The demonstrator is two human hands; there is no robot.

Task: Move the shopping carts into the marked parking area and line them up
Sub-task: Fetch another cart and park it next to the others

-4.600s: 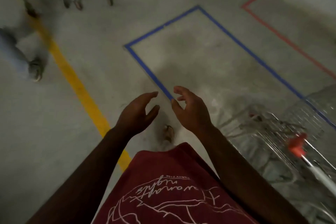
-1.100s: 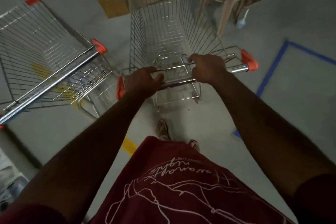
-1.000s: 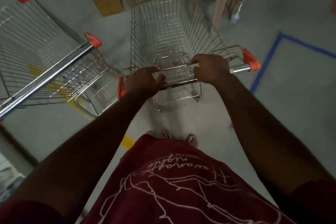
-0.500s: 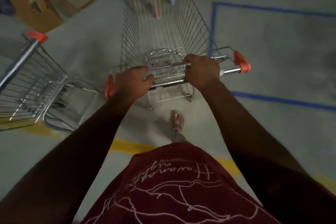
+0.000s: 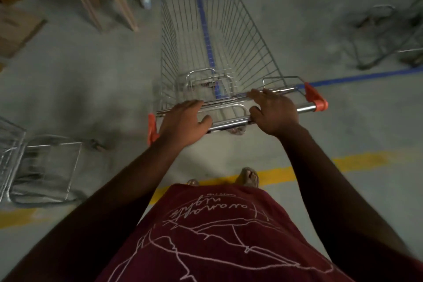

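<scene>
Shopping cart (image 5: pixel 219 52) of bare wire stands in the middle of the scene, its long basket running away from the person, with nothing to be seen inside it. Its far end and right side lie over the near-left corner of the blue taped outline (image 5: pixel 357 76) on the floor; its near end, with the chrome handle bar (image 5: pixel 231 122) and orange end caps, is still on the near side of that line.

At the far left, flattened cardboard (image 5: pixel 18 27) lies on the concrete, and a pale chair (image 5: pixel 107 0) stands just to its right, near the cart's far-left corner but apart from it. At the near left a second cart (image 5: pixel 34 167), blurred, sits partly out of view, close to the yellow floor line (image 5: pixel 357 163).

On the handle bar, the left hand (image 5: pixel 185 125) rests with its fingers stretched forward over the bar and its thumb beneath, loosely laid rather than clenched. Right of it, the right hand (image 5: pixel 273 111) lies over the bar in the same way, fingers spread and reaching the basket's rim wire.

Toes of two feet (image 5: pixel 248 176) show at the yellow line, above the hem of a maroon shirt (image 5: pixel 217 236).

At the far right, inside the blue outline, a third cart (image 5: pixel 389 36) stands blurred, well apart from the held one.
</scene>
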